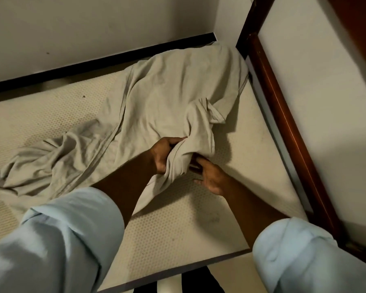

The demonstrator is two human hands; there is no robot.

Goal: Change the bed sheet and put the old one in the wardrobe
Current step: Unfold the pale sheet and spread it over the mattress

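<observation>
Sleeves are seen nearest. The sheet, judged soft and limp, is clenched at a gathered fold by the left grip; the right grip is held slack beside it.

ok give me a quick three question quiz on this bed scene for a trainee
1. True or false: the sheet lies spread flat over the mattress.
2. Which hand grips a bunch of the sheet?
3. Fill in: the wooden bed frame runs along the mattress's ___ side, by the person's own sides.
Key: 1 false, it lies crumpled. 2 the left hand; the right hand reaches toward it, fingers straight. 3 right.
</observation>
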